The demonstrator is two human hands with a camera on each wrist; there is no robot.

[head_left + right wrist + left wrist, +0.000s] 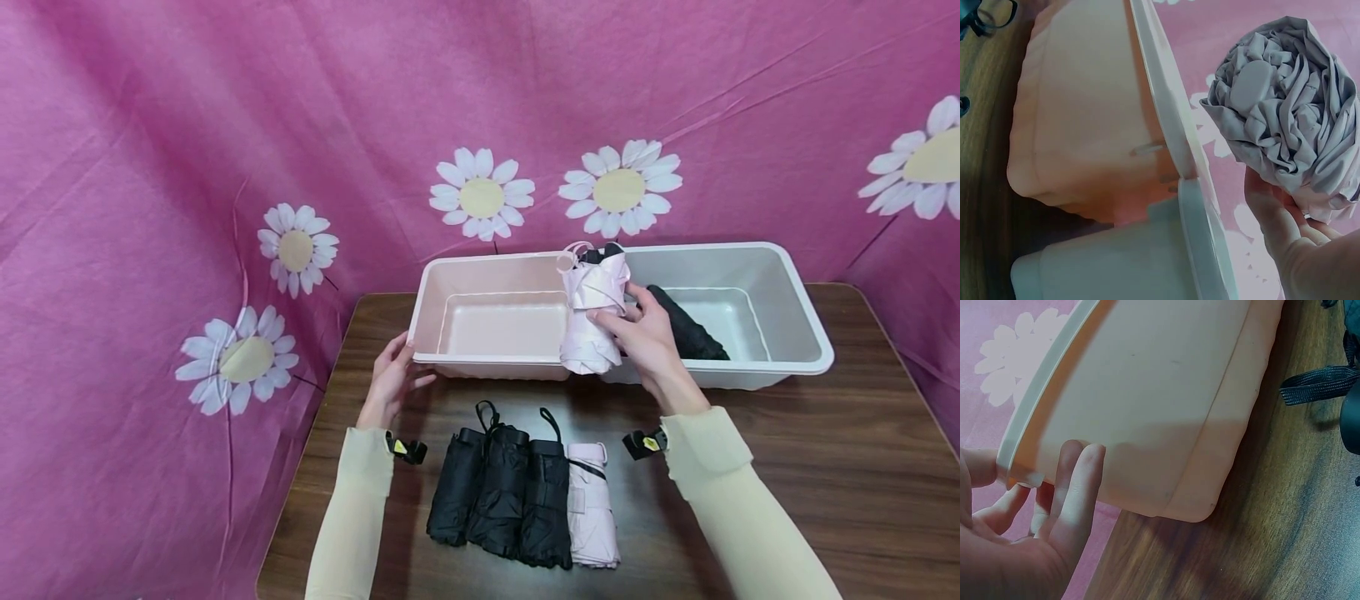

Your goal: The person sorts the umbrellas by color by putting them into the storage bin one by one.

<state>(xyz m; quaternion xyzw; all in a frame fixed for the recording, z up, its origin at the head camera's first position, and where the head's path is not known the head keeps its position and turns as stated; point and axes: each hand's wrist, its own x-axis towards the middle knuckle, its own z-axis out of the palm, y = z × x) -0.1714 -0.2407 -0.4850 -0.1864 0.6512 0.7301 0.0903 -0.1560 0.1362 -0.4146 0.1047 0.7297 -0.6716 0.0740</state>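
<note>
My right hand [645, 333] holds a folded pale pink umbrella [592, 317] upright, above where the two bins meet. Its gathered fabric end [1285, 106] faces the right wrist camera. At the near left corner of the pink bin [495, 360], my left hand [392, 377] grips the rim, with fingertips against the outer wall in the left wrist view. A folded black umbrella [686, 329] lies in the grey bin [795, 367]. On the table in front lie three folded black umbrellas [501, 492] and another pink umbrella [592, 508], side by side.
The two bins stand end to end on a brown wooden table [840, 467]. Right behind them hangs a pink curtain [375, 100] printed with white daisies. Each wrist carries a black strap, the right one [645, 443] close to the umbrellas on the table.
</note>
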